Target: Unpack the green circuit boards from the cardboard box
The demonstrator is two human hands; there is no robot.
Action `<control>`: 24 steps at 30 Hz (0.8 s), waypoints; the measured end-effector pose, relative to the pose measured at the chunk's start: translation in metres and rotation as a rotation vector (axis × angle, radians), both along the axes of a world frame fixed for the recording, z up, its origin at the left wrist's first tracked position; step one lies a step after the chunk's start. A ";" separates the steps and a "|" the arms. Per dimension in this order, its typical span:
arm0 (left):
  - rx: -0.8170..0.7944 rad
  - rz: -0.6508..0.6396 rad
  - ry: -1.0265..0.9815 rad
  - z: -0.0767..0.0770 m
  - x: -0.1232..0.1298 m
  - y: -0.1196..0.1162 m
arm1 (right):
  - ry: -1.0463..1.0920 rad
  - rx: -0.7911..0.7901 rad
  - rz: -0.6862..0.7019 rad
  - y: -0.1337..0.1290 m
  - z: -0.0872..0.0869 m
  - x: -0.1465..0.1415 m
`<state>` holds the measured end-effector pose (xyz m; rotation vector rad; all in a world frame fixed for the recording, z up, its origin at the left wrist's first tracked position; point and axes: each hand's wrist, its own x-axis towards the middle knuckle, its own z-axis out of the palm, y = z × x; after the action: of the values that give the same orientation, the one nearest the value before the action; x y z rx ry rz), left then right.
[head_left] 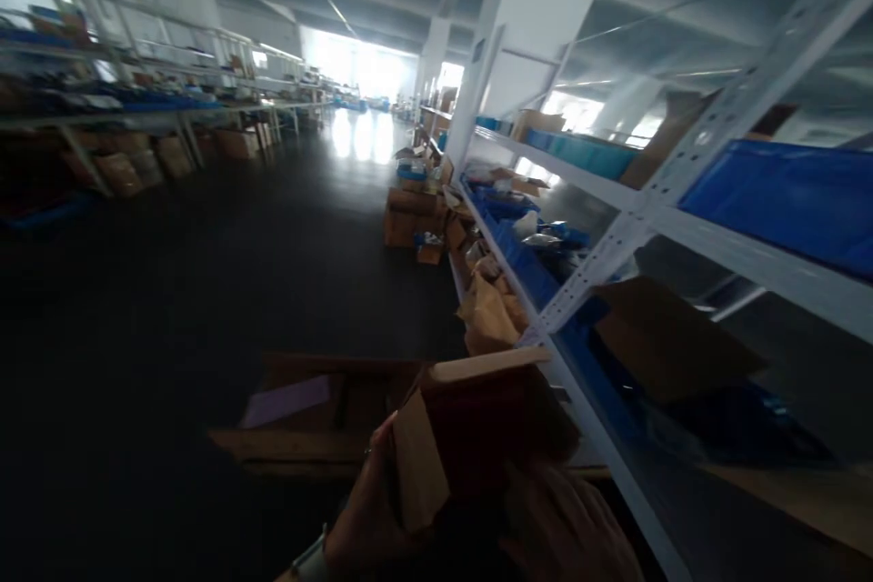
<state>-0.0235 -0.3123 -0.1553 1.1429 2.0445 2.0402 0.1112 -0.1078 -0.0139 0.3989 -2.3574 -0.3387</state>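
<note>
An open cardboard box (pixel 419 464) with its flaps raised is at the bottom centre, its inside dark. My left hand (pixel 372 509) grips the box's left side; a ring and a pale wristband show on it. My right hand (pixel 569 518), dark and blurred by motion, is at the box's near right side with its fingers spread. I see nothing in its fingers. Beyond the held box, lower down, lies a larger open carton (pixel 293 446) with a pale sheet (pixel 286 402) on it.
Metal shelving (pixel 600 264) runs along the right, bearing blue bins (pixel 784 200), a loose cardboard piece (pixel 672 336) and bags. Brown paper packaging (pixel 491 314) sticks out of the lower shelf. Cartons (pixel 413 218) stand on the floor ahead. More racks (pixel 164 114) line the left.
</note>
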 end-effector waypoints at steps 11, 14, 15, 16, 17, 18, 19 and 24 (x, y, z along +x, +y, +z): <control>-0.046 0.076 0.093 -0.058 -0.103 -0.086 | -0.603 -0.019 0.070 -0.039 -0.072 -0.149; -0.175 0.240 0.016 -0.074 -0.137 -0.108 | -0.708 0.019 0.061 -0.063 -0.069 -0.195; -0.206 0.294 -0.024 -0.081 -0.144 -0.117 | -0.780 0.036 0.029 -0.073 -0.070 -0.211; -0.224 0.336 -0.068 -0.087 -0.149 -0.125 | -0.860 0.055 -0.014 -0.083 -0.073 -0.226; -0.236 0.364 -0.111 -0.092 -0.151 -0.133 | -0.936 0.071 -0.059 -0.092 -0.077 -0.241; -0.248 0.389 -0.149 -0.097 -0.151 -0.140 | -1.002 0.083 -0.098 -0.102 -0.084 -0.255; -0.262 0.414 -0.185 -0.101 -0.149 -0.145 | -1.052 0.091 -0.125 -0.110 -0.092 -0.268; -0.337 0.523 -0.333 -0.114 -0.130 -0.155 | -1.190 0.086 -0.164 -0.142 -0.159 -0.318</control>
<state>-0.1539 -0.4674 -0.2689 0.2069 2.5410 1.7795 -0.2065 -0.2494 -0.1732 0.5381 -3.5593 -0.3197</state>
